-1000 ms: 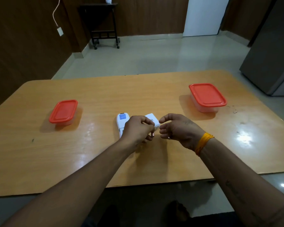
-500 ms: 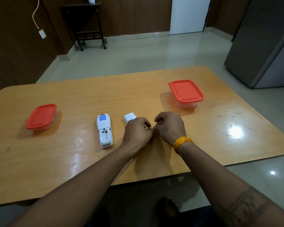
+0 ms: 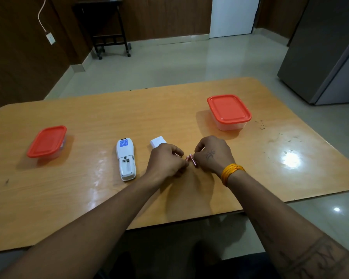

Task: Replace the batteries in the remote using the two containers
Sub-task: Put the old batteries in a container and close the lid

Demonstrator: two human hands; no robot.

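Observation:
A white remote point(image 3: 126, 160) lies face down on the wooden table point(image 3: 89, 121), its battery compartment open and empty. Its white cover point(image 3: 158, 142) rests just right of it, partly hidden by my left hand point(image 3: 165, 160). My right hand point(image 3: 212, 156), with an orange wrist thread, meets the left hand over the table. Two small pinkish batteries point(image 3: 191, 159) show between the fingertips of both hands, one pinched by each. A small red-lidded container point(image 3: 47, 141) stands at the left and a larger one point(image 3: 229, 109) at the back right, both closed.
The table's near edge point(image 3: 169, 220) runs under my forearms. A grey fridge point(image 3: 326, 57) stands to the right past the table. A dark side table point(image 3: 107, 27) and a white door point(image 3: 234, 15) are at the far wall.
My hands have moved right, off the remote, which now lies uncovered with its compartment open. The pinkish batteries have come into sight between my fingertips. The view has shifted slightly.

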